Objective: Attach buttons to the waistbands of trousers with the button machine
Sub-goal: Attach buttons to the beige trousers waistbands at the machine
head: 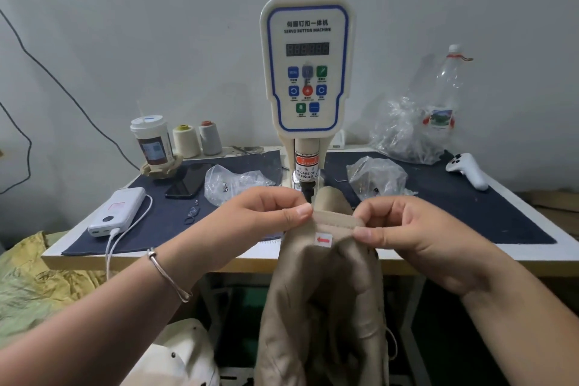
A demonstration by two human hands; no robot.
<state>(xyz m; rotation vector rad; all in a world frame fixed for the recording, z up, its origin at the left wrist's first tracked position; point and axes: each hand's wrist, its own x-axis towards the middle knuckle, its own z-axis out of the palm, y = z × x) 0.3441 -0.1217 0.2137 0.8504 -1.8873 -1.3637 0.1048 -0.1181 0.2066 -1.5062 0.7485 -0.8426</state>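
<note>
Before the button machine (307, 72), both hands' fingers (296, 213) pinch the taut trouser waistband (333, 220) between them.

The trousers (322, 307) are running off the bottom edge, so their legs are staying out of sight. The left hand (263, 219) and right hand (416, 238) are covering both ends of the waistband (336, 220). That waistband and the fingers are hiding the foot of the button machine (307, 72). The clear bags (232, 183) are holding small metal parts too tiny to identify. The display digits are reading as a blur.
</note>
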